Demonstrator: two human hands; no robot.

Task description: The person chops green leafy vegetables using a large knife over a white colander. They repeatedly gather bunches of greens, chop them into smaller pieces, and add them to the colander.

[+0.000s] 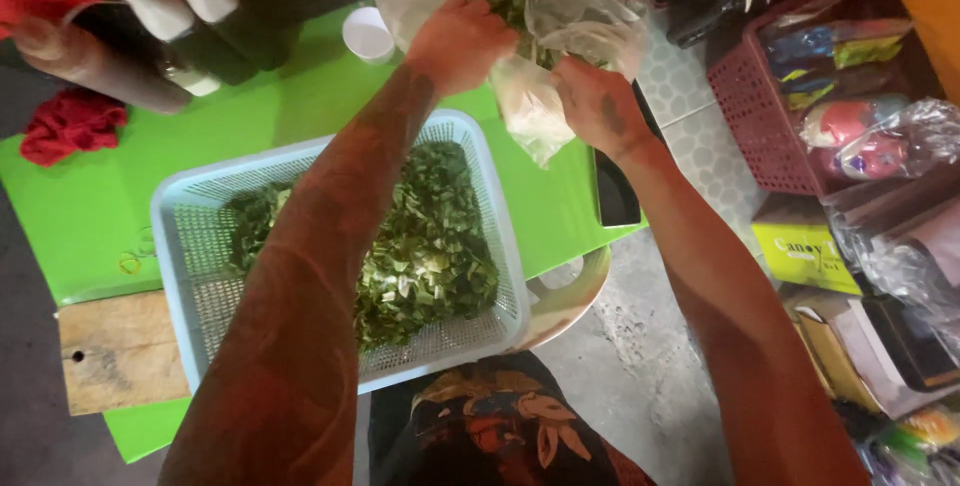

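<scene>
Patterned cloth at the bottom edge, then both forearms reaching up over a blue basket (180, 236) of chopped greens (425, 246). Left hand (458, 43) and right hand (597, 104) both clenched on a clear plastic bag (530, 106) held above the basket's far rim, greens inside. Bag top cut off; fingertips hidden.

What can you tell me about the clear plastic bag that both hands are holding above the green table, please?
The plastic bag is thin, clear and crumpled, with leafy greens showing through it. It is held up over the far edge of the green table, beyond the pale blue basket of chopped greens. The left hand grips its upper part at the opening; the right hand pinches the lower side, where a bulging corner hangs down.
</scene>
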